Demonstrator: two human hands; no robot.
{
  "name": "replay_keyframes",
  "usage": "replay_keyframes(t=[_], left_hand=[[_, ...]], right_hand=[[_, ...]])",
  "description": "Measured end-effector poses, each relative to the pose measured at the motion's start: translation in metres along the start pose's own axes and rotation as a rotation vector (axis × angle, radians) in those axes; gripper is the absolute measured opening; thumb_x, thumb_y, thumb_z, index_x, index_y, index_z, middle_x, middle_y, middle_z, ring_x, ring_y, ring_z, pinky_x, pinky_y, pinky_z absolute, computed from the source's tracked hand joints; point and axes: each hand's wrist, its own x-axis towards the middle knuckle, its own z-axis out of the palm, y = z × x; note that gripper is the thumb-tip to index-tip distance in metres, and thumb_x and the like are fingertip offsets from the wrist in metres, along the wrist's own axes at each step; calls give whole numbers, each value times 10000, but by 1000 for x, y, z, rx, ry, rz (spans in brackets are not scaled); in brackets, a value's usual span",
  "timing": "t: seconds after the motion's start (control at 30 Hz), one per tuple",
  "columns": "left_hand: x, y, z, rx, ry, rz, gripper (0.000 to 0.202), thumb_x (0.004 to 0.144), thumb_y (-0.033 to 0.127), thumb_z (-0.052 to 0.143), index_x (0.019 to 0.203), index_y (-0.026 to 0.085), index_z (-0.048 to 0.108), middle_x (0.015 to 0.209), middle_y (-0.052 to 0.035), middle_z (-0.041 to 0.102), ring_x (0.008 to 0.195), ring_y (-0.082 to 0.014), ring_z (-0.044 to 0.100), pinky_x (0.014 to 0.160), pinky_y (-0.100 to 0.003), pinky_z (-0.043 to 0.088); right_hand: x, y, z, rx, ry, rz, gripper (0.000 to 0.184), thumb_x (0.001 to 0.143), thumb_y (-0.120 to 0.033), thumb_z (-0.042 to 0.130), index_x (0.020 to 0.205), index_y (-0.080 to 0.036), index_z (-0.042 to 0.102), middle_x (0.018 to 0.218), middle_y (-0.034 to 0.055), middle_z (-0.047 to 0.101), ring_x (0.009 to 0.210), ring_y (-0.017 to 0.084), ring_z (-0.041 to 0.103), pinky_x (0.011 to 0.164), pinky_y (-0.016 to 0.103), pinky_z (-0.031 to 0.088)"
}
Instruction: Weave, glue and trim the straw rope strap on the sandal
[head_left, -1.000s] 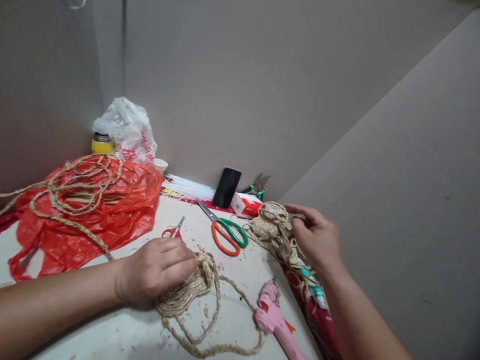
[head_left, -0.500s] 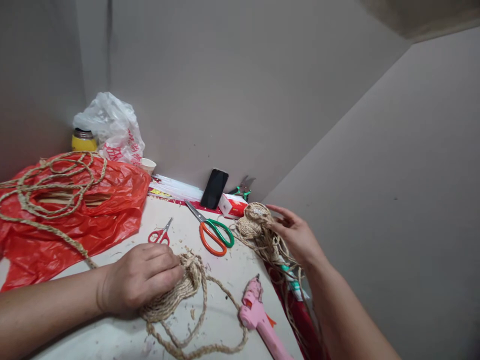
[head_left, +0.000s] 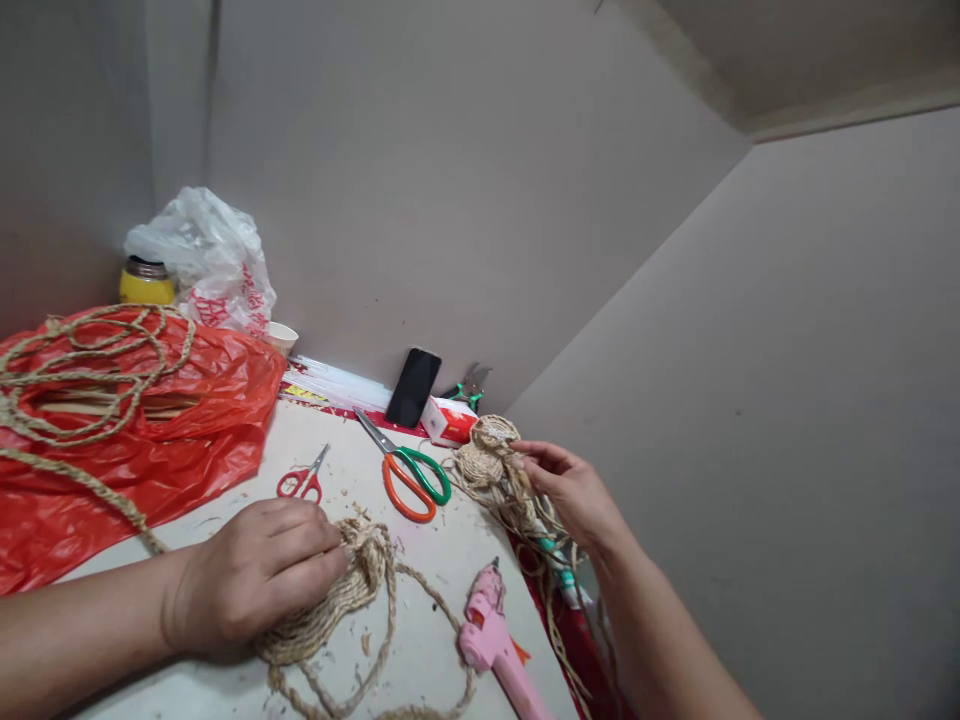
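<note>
My left hand (head_left: 262, 570) is closed over a flat piece of coiled braided straw (head_left: 319, 615) on the table, covering its upper left part. A loose tail of straw braid (head_left: 386, 610) runs from that piece toward the right. At the table's right edge, my right hand (head_left: 574, 490) has its fingers apart, with the tips against a pile of small straw coils (head_left: 484, 460) and trailing straw cords (head_left: 536, 515). Whether those fingertips grip a strand is hard to make out. Between the hands lies a pink glue gun (head_left: 491, 635), its nozzle pointing away from me.
Large scissors (head_left: 409, 475) with green and orange handles and small red scissors (head_left: 304, 480) lie behind the left hand. A phone (head_left: 414, 387), a red-and-white box (head_left: 448, 420) and pliers (head_left: 471, 385) line the wall. More braid rests on a red plastic bag (head_left: 225, 440).
The view has shifted, so the table things appear further left. My right hand has come down slightly at the straw pile. My left hand keeps its place on the coiled piece.
</note>
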Motion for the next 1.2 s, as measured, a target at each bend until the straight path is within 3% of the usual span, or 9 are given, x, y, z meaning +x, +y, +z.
replay_keyframes(t=[0.1,0.23,0.3,0.37,0.5,0.6,0.77,0.97,1.2], left_hand=[[7,3,-3,33,-2,28,294,871,106,387,1086,120,587,791,-128,714,709,-206,637,696,-337,526],[15,6,-5,74,83,106,239,880,115,411,939,74,639,742,-126,704,669,-200,625,666,-341,541],[18,7,-6,86,117,151,228,866,98,433,868,53,656,699,-122,688,638,-196,609,627,-334,535],[21,8,-7,93,128,178,229,858,91,447,823,52,669,667,-107,676,616,-187,599,619,-326,530],[24,12,-8,107,132,206,219,838,86,479,777,76,689,661,-65,678,611,-159,598,693,-311,533],[25,13,-8,115,128,212,224,832,91,484,761,90,696,663,-48,680,603,-144,590,711,-303,526],[23,12,-9,131,102,224,224,833,115,487,763,107,699,659,-32,678,597,-140,579,723,-311,513],[12,1,-10,140,-37,207,232,803,142,569,1000,97,683,816,-69,715,725,-182,628,774,-351,510],[21,10,-3,-128,230,-436,182,817,88,592,983,151,632,843,-71,709,788,-161,648,754,-290,499]], right_hand=[[-4,-6,6,-134,-22,-83,318,731,-382,669,950,-159,725,688,64,690,586,194,583,539,320,463],[-22,-41,30,-230,-30,-299,189,744,-272,677,918,-238,740,1109,95,699,1022,288,566,916,477,414],[-38,-69,45,-244,-25,-591,139,830,-239,620,921,-232,724,1024,85,729,1003,265,587,942,492,411],[-53,-95,59,-105,-135,-709,170,879,-199,572,989,-240,695,1009,60,733,1065,239,575,977,475,411],[-68,-122,79,163,-690,-532,298,916,-267,551,1202,-219,622,1141,79,685,1116,207,582,972,383,447],[-70,-122,89,364,-896,-294,239,894,-316,580,1032,-171,711,936,68,716,839,163,650,777,281,511],[-76,-119,96,386,-811,-124,109,780,-240,673,800,-150,731,707,9,649,647,122,566,624,227,463],[-77,-119,85,250,-641,-272,131,722,-83,583,725,-154,693,639,-16,633,580,97,545,586,197,431],[-76,-117,72,90,-520,-446,137,780,-96,553,739,-158,669,668,11,661,607,110,584,590,205,436]])
